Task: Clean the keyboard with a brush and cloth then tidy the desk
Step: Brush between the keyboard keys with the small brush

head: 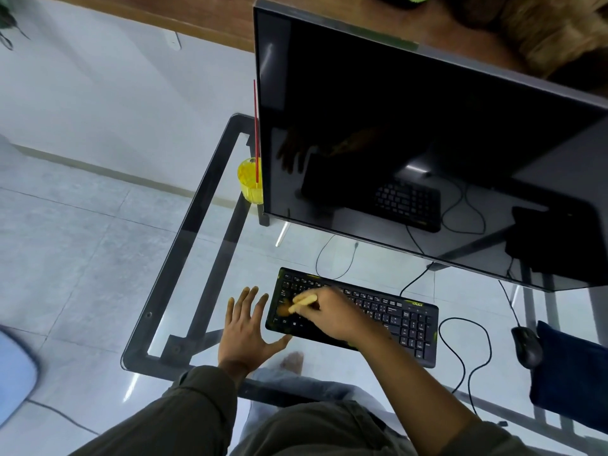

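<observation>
On the glass desk [184, 264], the left hand [245, 327] lies flat, fingers spread; the right hand [332, 312] pinches a brush [301, 303], bristles leftward on the keyboard [388, 319]

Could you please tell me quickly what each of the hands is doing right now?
Left hand: open, flat on the glass desk beside the keyboard.
Right hand: closed on a brush over the keys.

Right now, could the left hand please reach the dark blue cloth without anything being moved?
Probably not: the left hand lies left of the keyboard, the cloth at the desk's far right, with the brushing right hand between.
</observation>
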Tool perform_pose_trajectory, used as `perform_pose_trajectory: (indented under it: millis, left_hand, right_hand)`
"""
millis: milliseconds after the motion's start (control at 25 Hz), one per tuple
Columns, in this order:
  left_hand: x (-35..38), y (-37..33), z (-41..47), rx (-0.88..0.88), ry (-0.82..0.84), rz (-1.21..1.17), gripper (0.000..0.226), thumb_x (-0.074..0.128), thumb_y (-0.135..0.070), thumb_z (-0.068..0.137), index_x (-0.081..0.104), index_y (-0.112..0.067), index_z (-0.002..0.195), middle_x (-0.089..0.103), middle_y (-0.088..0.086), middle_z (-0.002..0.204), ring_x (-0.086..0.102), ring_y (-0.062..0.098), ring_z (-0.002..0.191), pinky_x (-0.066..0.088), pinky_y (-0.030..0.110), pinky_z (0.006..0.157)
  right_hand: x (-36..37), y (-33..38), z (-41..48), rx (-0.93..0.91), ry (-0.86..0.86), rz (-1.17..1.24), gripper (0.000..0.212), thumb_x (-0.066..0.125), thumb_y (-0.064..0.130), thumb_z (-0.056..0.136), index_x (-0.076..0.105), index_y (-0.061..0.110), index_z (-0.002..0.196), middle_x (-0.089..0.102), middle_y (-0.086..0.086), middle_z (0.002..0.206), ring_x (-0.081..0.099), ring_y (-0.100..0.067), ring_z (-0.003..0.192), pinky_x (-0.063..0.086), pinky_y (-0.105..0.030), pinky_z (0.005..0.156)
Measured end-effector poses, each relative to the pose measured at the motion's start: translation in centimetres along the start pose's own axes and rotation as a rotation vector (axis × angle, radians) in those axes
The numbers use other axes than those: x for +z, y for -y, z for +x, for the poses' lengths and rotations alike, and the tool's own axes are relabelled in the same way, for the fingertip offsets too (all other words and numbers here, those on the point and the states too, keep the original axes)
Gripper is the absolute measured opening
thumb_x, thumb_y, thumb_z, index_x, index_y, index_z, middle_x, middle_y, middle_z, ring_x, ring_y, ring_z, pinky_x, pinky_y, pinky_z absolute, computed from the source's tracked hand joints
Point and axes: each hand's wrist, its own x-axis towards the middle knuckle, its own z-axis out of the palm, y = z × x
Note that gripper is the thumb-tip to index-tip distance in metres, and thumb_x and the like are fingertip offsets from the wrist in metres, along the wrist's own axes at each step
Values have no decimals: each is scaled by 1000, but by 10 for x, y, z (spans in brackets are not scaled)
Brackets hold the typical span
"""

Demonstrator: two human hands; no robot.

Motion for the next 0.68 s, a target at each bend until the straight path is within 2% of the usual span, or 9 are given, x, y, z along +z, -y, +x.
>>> perform_pose_trajectory:
  millis: [80,120,240,280,360,400,520,680]
  left_hand:
    - [0,-1,0,6,-4,-5,103,41,-92,73,37,-24,150,25,5,163,10,24,153,4,51,125]
    - [0,-2,1,8,-5,-3,103,41,-92,73,38,-24,150,25,5,163,10,25,153,5,51,125]
    - [0,-1,1,2,13,7,103,40,-93,73,37,-24,151,24,5,164,9,24,154,5,51,125]
    - [0,-1,1,0,14,7,103,40,-93,73,37,-24,150,24,5,164,9,24,154,6,51,125]
    - [1,-2,1,1,14,6,103,40,-92,73,38,-24,150,24,5,164,10,25,154,7,52,125]
    - [0,-2,1,4,13,2,103,41,-92,73,38,-24,150,25,5,164,10,25,154,7,52,124]
    - [0,-1,1,7,13,-4,103,41,-92,73,37,-24,150,26,6,163,13,26,153,8,52,124]
    - [0,-2,1,-6,19,11,104,39,-93,73,36,-25,151,24,5,164,11,25,153,5,51,124]
  right_hand:
    - [0,-1,1,-2,-143,26,29,63,36,96,70,27,122,71,10,121,62,1,90,50,-19,88]
    - [-1,0,2,4,-159,27,29,63,36,95,70,28,122,71,11,121,62,1,90,51,-19,88]
    - [2,1,3,16,70,-24,30,63,41,93,69,30,120,71,9,116,61,1,82,50,-23,78]
    - [3,2,3,13,61,-22,30,63,41,94,69,30,121,71,8,117,62,1,84,50,-23,78]
    - [5,3,4,5,-103,-6,31,61,41,95,68,29,123,71,9,121,65,-6,101,53,-27,89]
    - [6,3,5,1,-131,-11,31,61,41,95,68,29,123,70,9,122,65,-8,106,54,-29,93]
    - [12,5,3,7,55,-60,34,62,47,92,67,32,123,71,9,120,65,-9,103,56,-34,91]
    - [13,2,2,-8,-118,-29,35,61,43,94,67,29,126,70,10,122,65,-7,106,55,-28,93]
